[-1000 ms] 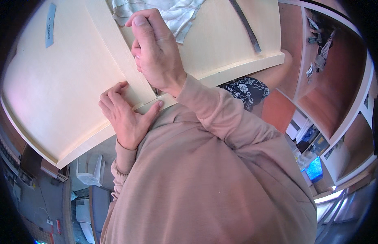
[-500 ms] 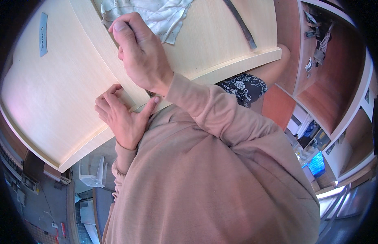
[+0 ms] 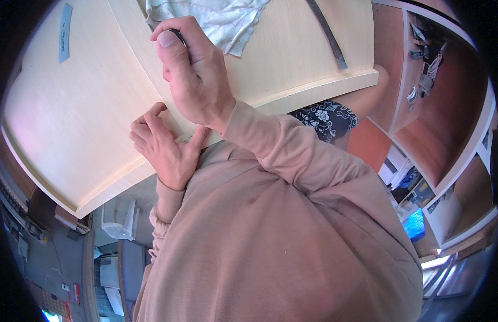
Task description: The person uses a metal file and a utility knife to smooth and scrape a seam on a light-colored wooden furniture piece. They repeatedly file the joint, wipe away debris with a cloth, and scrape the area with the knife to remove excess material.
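Note:
My right hand (image 3: 200,75) is closed in a fist, thumb on top, round a dark handle (image 3: 176,35). Only a sliver of that handle shows; the rest of what it belongs to is hidden by the fist. Below and to the left, my left hand (image 3: 166,149) rests on the pale wooden panel (image 3: 93,112) by its near edge. Its fingers are bent and apart from the thumb, spanning a raised wooden strip (image 3: 152,86). The right wrist covers the thumb's tip. Beyond the right fist lies a crumpled white cloth (image 3: 235,27).
A dark flat bar (image 3: 328,35) lies on the panel's right part, and a small grey label plate (image 3: 64,33) at far left. At right stands an open reddish-brown cabinet (image 3: 442,118) with cables and metal parts. A white plastic chair (image 3: 120,220) is on the floor at lower left.
The whole view has shifted slightly. My right fist has turned a little, and a sliver of the dark handle now shows. My left hand keeps its place on the panel.

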Motion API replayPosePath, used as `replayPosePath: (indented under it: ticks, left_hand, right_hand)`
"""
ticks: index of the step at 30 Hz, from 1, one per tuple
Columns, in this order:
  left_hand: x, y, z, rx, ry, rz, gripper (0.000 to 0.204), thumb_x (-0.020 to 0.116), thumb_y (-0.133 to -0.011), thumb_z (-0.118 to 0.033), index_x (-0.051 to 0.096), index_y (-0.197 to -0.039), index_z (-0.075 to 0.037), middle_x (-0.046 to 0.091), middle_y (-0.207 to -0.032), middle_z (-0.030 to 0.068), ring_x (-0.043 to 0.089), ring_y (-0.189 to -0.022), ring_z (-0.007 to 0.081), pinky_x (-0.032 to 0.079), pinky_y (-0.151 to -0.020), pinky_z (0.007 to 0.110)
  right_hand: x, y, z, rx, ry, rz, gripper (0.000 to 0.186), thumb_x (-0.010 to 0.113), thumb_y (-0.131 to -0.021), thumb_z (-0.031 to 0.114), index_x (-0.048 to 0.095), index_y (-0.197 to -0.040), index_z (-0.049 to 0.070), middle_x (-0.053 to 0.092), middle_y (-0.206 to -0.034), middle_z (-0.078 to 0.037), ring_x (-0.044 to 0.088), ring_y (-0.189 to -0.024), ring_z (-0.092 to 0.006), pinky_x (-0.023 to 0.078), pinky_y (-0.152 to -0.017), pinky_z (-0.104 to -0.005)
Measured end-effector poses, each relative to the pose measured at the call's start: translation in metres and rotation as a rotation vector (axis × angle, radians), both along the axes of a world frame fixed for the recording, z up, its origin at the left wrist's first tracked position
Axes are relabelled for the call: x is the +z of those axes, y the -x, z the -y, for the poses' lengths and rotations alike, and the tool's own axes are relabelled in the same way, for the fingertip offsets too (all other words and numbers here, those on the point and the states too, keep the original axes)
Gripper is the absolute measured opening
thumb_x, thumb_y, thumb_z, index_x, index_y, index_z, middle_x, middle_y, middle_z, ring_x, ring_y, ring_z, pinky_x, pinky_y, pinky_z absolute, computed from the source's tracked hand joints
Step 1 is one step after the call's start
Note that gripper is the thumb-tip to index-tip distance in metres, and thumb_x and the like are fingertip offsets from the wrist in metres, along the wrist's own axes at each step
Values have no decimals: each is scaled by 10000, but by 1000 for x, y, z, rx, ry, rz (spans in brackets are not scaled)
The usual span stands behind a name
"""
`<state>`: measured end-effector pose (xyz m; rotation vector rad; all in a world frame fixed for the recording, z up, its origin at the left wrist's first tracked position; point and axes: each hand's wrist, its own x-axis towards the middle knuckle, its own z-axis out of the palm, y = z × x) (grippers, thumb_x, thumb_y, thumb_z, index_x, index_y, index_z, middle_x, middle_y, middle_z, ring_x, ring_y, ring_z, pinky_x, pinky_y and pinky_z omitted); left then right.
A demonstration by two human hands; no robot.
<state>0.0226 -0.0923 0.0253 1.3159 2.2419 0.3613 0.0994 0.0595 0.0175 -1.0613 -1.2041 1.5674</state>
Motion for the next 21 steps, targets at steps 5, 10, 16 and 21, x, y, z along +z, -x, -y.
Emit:
replayPosePath:
  ticks: [5,10,16,21]
  left_hand:
    - [-1,0,-3,12,-1,-8,992,901,-802,-758,562,-1471,-109,486,-1316,165,447,-1255,374,356,-1113,555]
    - [-2,-1,-1,22,39,-22,950,905,-840,-702,555,-1484,-98,489,-1322,163,453,-1254,373,361,-1116,548]
    - [15,25,8,213,-137,524,782,971,-885,-334,565,-1496,-65,526,-1425,183,498,-1280,328,429,-1113,458]
    - [45,30,-13,-183,-162,240,632,989,-840,-303,712,-1369,-97,562,-1336,136,494,-1251,317,440,-1093,446]
  right_hand:
    - [-1,-1,-4,-11,-32,-20,304,558,-1201,347,630,-1170,53,601,-739,-24,563,-627,-108,471,-569,-319]
    - [5,0,-12,-54,-38,-29,295,563,-1197,345,624,-1169,59,641,-725,-56,615,-627,-141,498,-576,-363]
    - [37,-32,-36,-192,106,-66,309,517,-1202,381,595,-1301,99,564,-781,-18,520,-652,-101,449,-597,-281]
    - [50,-63,-43,-219,276,-405,355,416,-1186,217,425,-1507,65,605,-937,-81,605,-746,-159,518,-664,-291]
